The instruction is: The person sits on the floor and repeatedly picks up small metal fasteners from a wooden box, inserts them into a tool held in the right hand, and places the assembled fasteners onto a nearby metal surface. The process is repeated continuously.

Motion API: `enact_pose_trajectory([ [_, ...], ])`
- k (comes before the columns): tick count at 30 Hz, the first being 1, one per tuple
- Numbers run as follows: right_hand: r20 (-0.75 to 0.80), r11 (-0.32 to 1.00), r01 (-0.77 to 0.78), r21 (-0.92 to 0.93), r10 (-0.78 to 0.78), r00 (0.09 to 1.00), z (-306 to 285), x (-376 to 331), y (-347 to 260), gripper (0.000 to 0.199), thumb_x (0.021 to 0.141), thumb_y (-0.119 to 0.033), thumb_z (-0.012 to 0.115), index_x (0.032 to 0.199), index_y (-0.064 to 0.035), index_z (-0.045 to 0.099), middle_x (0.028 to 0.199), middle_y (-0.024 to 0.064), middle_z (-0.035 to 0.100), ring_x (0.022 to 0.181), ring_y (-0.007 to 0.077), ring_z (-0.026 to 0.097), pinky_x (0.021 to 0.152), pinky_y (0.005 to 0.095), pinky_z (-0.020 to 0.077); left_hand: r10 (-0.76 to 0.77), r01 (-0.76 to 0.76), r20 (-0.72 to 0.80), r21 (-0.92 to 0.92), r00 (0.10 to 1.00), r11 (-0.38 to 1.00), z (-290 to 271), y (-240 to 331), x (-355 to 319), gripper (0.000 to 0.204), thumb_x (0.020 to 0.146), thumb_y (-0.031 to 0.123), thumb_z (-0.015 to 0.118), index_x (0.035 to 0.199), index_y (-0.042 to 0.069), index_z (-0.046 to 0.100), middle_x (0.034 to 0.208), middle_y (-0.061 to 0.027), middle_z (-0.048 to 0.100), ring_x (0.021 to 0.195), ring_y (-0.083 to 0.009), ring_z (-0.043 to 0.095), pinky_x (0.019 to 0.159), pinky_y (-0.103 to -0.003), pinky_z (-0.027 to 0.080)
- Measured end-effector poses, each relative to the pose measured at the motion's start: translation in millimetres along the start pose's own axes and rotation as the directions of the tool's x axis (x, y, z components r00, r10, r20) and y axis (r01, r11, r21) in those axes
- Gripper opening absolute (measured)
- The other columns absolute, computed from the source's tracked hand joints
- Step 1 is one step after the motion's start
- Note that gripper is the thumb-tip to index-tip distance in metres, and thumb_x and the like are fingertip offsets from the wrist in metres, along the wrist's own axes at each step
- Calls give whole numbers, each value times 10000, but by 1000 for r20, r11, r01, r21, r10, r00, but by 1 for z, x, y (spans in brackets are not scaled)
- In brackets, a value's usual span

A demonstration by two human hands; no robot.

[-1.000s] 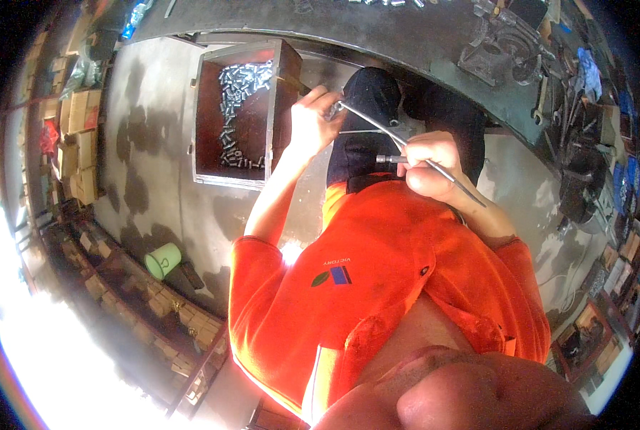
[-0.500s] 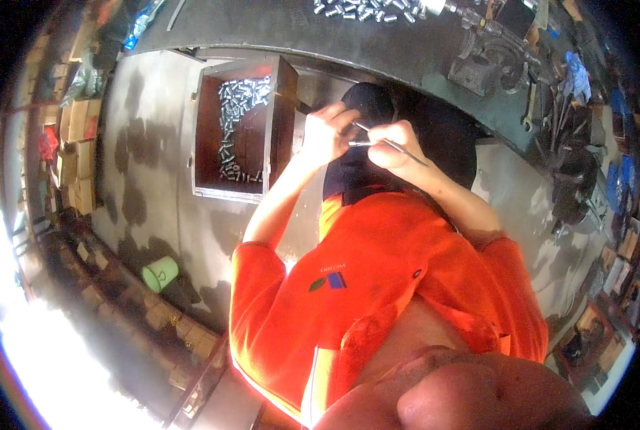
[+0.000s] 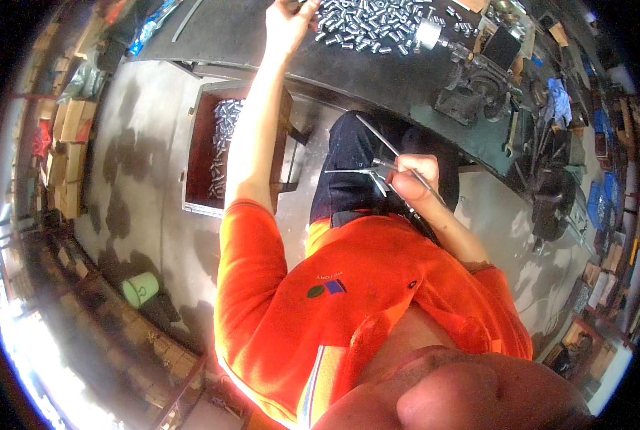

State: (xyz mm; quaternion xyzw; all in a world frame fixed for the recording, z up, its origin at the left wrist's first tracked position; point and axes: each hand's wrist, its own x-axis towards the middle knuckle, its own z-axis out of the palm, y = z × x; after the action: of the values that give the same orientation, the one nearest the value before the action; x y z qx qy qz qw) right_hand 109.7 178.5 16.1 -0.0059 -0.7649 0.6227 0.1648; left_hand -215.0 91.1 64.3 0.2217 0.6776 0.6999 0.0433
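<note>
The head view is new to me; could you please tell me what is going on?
A person in an orange top works bare-handed. The left hand is at the left edge of a pile of small metal pieces on the dark workbench; whether it grips one is unclear. The right hand holds a thin metal rod over the lap. More pieces lie in the box, partly hidden by the left forearm.

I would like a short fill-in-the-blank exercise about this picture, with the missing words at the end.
1. The right hand grips a ____ (thick or thin) metal rod.
2. The left hand is at the ____ (left or right) side of the pile of small metal pieces.
3. Inside, the open box is dark ____ (red or blue).
4. The container at the picture's left is pale ____ (green or orange).

Missing words: thin; left; red; green.
</note>
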Motion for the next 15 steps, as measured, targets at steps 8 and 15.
enact_pose_trajectory([
  [8, 9, 995, -7, 96, 6, 1000, 10, -3, -5, 182, 609, -66, 554, 507, -22, 409, 473, 41, 397, 430, 137, 446, 441, 264, 365, -100, 144, -161, 285, 982, 948, -154, -51, -99, 281, 768, 86, 600, 1021, -34, 621, 677, -83, 661, 592, -97, 606, 544, -228, 472],
  [15, 98, 984, -34, 176, 17, 995, 19, 2, -5, 213, 608, -13, 516, 501, -20, 332, 480, 43, 400, 448, 129, 479, 482, 273, 439, -479, 388, -187, 846, 858, 365, -319, -164, -204, 354, 638, 175, 605, 970, 66, 664, 906, -172, 656, 879, -299, 638, 788, -371, 496],
])
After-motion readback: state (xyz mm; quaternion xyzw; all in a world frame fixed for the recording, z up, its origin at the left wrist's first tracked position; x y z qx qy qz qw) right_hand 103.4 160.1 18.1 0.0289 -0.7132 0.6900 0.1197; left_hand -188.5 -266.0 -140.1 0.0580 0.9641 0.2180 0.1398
